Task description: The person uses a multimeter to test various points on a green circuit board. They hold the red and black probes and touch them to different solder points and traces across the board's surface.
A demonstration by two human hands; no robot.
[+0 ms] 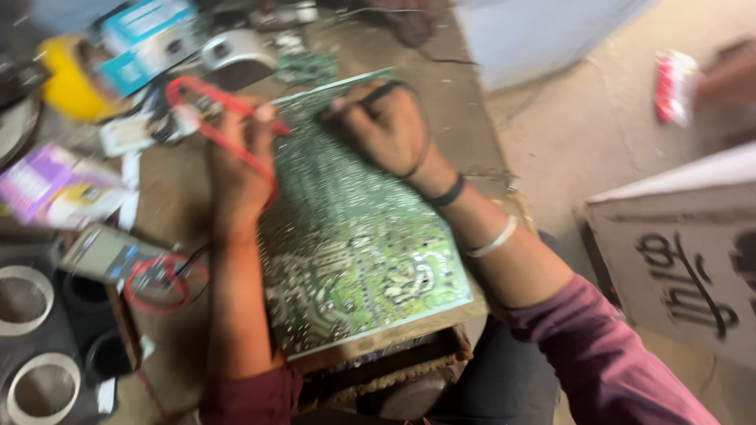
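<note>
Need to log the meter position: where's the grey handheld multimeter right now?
Head view, left side: the grey handheld multimeter lies on the workbench left of the left hand's forearm, with coiled red lead wire just beside it and the large green circuit board further right.

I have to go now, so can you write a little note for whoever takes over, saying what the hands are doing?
Left hand: grip closed on the red test probe, tip on the large green circuit board.
Right hand: grip closed on the black test probe, tip at the board's far edge.
The grey handheld meter lies left of the board.
Done: both probes placed. Left: cannot tell; the meter's screen is blurred.
</note>
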